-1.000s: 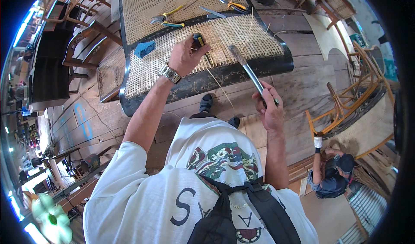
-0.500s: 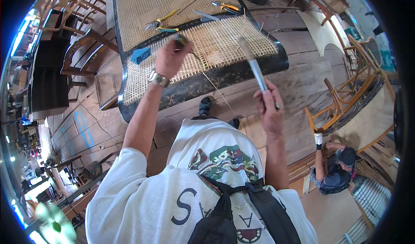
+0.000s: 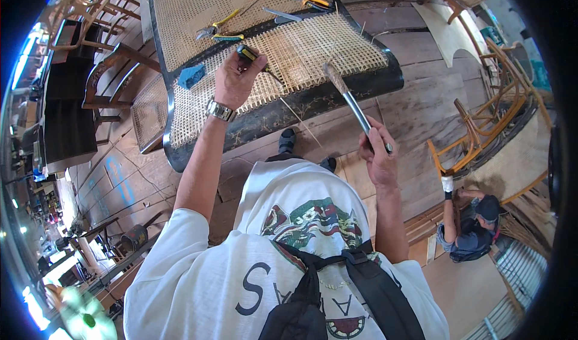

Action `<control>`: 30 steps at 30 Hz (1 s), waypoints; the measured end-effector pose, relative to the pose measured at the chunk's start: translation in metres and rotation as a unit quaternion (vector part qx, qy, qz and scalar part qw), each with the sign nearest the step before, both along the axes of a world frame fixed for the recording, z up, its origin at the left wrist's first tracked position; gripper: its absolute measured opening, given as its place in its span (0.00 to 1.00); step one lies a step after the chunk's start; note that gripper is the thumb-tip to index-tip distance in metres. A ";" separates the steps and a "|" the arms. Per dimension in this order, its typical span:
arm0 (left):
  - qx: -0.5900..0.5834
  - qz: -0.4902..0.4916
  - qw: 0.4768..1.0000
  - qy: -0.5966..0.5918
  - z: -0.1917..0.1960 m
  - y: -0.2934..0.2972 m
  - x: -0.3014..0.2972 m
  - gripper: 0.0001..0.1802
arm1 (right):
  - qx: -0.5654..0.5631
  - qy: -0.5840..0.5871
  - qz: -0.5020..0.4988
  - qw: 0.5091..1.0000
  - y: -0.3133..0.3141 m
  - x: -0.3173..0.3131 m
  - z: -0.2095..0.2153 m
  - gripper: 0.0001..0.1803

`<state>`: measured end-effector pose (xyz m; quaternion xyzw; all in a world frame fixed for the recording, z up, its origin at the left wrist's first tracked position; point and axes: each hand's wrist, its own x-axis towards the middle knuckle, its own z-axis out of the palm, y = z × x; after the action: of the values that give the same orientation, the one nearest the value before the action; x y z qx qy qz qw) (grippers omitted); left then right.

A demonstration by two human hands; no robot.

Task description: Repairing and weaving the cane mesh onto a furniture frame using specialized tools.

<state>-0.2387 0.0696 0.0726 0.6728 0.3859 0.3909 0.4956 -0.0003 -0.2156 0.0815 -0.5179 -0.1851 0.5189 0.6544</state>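
Observation:
My left hand [image 3: 233, 82] is closed around a screwdriver [image 3: 245, 53] with a dark, yellow-marked handle. Its thin shaft slants down to the front edge of the woven cane panel [image 3: 198, 114]. In my right hand [image 3: 380, 155] is a silver-shafted tool [image 3: 357, 111] with a blunt, worn brown head; its exact kind is unclear. That head hangs over the panel's front edge, apart from the screwdriver. The cane is set in a black curved frame [image 3: 253, 129]. A loose cane strand [image 3: 301, 120] sticks out from the edge toward me.
On the cane lie yellow-handled pliers [image 3: 226, 22], orange-handled pliers [image 3: 314, 3], a knife-like blade [image 3: 283, 14] and a crumpled blue piece [image 3: 191, 76]. A wooden chair [image 3: 123, 81] stands at left, a chair frame [image 3: 469, 135] at right. Another person [image 3: 472, 228] works at lower right.
The brown-headed tool has swung down and left, nearer the panel edge. My left hand keeps the screwdriver at almost the same spot, its handle tilted a little differently.

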 end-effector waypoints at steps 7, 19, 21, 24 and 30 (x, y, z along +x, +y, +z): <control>0.088 0.036 0.990 0.100 0.005 0.008 0.008 0.15 | -0.030 -0.021 -0.019 0.999 0.033 0.000 0.004 0.17; 0.095 -0.002 0.983 0.158 0.005 -0.001 0.014 0.19 | -0.059 -0.030 0.009 0.998 0.045 -0.012 0.002 0.17; 0.086 -0.013 0.980 0.177 0.012 -0.002 0.016 0.18 | -0.060 -0.034 0.006 0.998 0.050 -0.016 0.001 0.17; 0.095 -0.028 0.976 0.194 0.016 -0.003 0.018 0.18 | -0.065 -0.074 0.027 0.995 0.056 -0.022 0.000 0.17; 0.101 0.031 0.989 0.102 0.008 0.020 0.010 0.17 | -0.062 -0.020 0.019 0.998 0.055 -0.016 0.002 0.17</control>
<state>-0.2289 0.0891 0.0802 0.7433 0.4139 0.3722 0.3711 -0.0167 -0.1610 0.0834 -0.5643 -0.1756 0.5314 0.6069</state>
